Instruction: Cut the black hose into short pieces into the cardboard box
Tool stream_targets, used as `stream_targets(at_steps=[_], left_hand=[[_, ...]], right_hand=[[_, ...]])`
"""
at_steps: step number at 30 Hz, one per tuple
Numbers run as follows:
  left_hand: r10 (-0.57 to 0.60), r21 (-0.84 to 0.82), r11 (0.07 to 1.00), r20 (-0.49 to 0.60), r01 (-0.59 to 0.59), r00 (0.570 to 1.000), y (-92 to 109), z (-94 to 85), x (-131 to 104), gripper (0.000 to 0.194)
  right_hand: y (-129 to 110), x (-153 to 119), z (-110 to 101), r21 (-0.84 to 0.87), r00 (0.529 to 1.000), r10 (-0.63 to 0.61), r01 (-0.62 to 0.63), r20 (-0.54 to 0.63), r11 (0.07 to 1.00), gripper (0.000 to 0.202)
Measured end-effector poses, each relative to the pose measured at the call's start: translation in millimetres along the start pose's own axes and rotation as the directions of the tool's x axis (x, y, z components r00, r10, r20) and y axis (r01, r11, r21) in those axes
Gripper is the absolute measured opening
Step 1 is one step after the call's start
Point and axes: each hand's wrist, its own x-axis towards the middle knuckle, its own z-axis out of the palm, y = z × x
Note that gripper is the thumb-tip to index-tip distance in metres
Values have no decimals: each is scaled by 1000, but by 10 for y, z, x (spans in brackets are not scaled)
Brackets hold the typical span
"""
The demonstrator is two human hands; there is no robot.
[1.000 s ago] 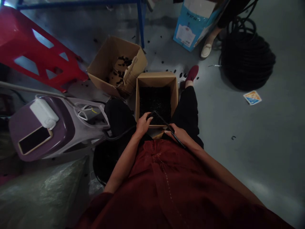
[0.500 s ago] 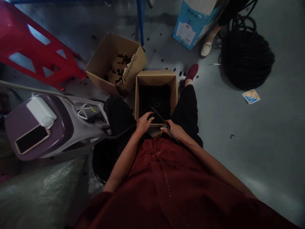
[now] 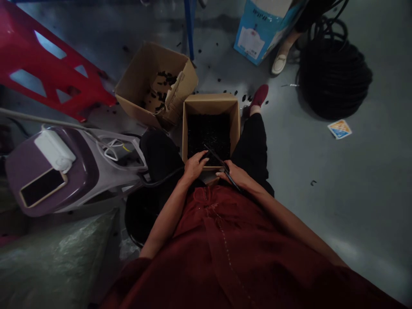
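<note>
Brown cardboard forms the open box [image 3: 211,98] between the wearer's legs, its floor covered by black pieces [image 3: 209,126]. A torn carton [image 3: 130,105] stands just beside it, toward the upper left, with scattered dark bits inside; more bits lie on the grey floor [image 3: 289,141]. At left are a red plastic frame [image 3: 19,49] and a purple-topped stool [image 3: 19,161] bearing a phone [image 3: 43,187] and a white device [image 3: 55,150]. A translucent bag [image 3: 61,262] occupies the lower left, near a dark tub [image 3: 133,221]. Upper right: a blue carton [image 3: 249,40], another person's pale shoe [image 3: 279,64], a large black coil [image 3: 334,81] and a small printed card [image 3: 340,129]. The near rim of the open box lies just beneath the working area.

The left hand [image 3: 195,166] has its fingers closed on a black cord [image 3: 167,177], which runs from the grip across the thigh toward the purple-topped stool. The right hand [image 3: 235,174] grasps a slender dark tool [image 3: 216,155]; its tip extends beyond the fingers over the open box, near the left fingertips, and its other end slants back toward the red garment [image 3: 206,240].

Dark material against dark contents obscures the cord's end and the tool's exact form; whether the two touch cannot be determined. The tub's interior is in shadow, and the other person is cut off by the upper edge.
</note>
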Motion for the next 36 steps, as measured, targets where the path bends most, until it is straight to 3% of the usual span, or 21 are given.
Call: stream_targets(at_steps=[13, 27, 36], left_hand=[[-16, 6, 1000, -8, 16, 1000, 8, 18, 1, 34], [-21, 41, 999, 69, 18, 997, 7, -4, -4, 34], [-39, 58, 998, 69, 35, 997, 3, 27, -32, 36]], right_hand=[[3, 12, -21, 33, 999, -11, 10, 35, 999, 62], [-3, 73, 38, 42, 1000, -9, 9, -7, 999, 59], [-14, 33, 45, 19, 999, -14, 15, -52, 1000, 42]])
